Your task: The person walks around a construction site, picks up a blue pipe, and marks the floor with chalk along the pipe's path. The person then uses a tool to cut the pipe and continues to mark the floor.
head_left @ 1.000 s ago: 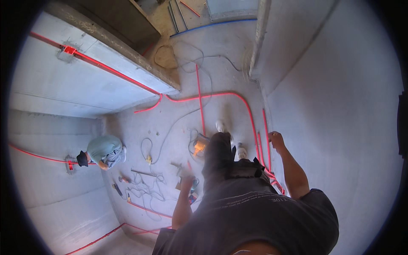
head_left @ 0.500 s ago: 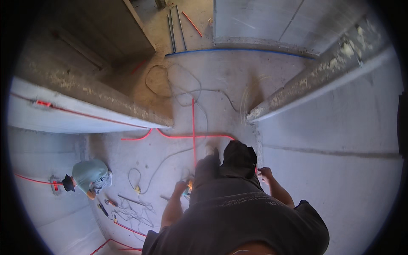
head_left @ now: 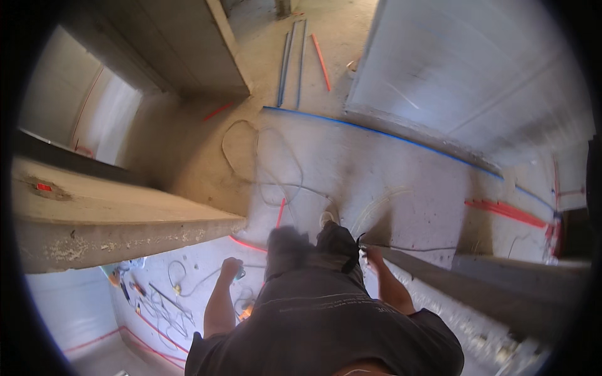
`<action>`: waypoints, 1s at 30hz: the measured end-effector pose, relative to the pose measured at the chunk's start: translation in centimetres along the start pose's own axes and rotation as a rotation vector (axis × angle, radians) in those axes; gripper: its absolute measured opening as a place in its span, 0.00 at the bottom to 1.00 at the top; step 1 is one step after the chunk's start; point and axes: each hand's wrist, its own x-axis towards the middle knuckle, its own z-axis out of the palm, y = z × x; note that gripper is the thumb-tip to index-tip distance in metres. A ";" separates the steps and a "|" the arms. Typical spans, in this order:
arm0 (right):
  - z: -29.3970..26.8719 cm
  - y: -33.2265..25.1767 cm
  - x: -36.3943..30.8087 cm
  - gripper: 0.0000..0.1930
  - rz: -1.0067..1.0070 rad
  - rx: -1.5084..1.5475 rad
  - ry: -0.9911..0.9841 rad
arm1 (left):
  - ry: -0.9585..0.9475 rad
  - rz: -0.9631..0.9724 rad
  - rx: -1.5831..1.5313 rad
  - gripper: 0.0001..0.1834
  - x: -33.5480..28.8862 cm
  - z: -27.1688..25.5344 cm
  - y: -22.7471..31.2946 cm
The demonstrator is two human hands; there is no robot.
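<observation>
My left hand (head_left: 232,268) is closed around a small teal object (head_left: 240,273), whose kind I cannot make out. It hangs beside my left thigh, above the floor. On the other side, my right hand (head_left: 374,257) is held near my right hip with its fingers curled. Something small and pale shows at its fingertips, too blurred to name. Between my left arm and my body, an orange thing (head_left: 246,311) with a cord shows on the floor. My legs are in mid-stride, with one light shoe (head_left: 327,218) in front.
A grey cable (head_left: 224,147) loops across the floor ahead, near a red pipe (head_left: 280,213). A blue line (head_left: 376,130) crosses farther off. Wall ends stand left (head_left: 144,241) and right (head_left: 464,294). Red pipes (head_left: 508,212) lie at right; tools and tangled cords (head_left: 169,307) at left.
I have moved forward into the opening and my view has turned. The crouching person at left is now mostly hidden behind the wall end. My left hand has swung away from my thigh.
</observation>
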 end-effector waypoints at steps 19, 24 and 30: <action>-2.6 -55.8 37.8 0.17 0.057 -0.579 -0.182 | -0.213 -0.293 -0.180 0.09 30.7 5.3 14.0; 4.7 -65.4 50.8 0.14 -0.169 -0.595 -0.136 | -0.024 -0.766 -0.571 0.13 43.5 -8.5 23.3; 19.2 -73.1 71.9 0.17 -0.583 -1.087 -0.170 | -0.074 -0.769 -0.674 0.09 43.8 -5.3 25.4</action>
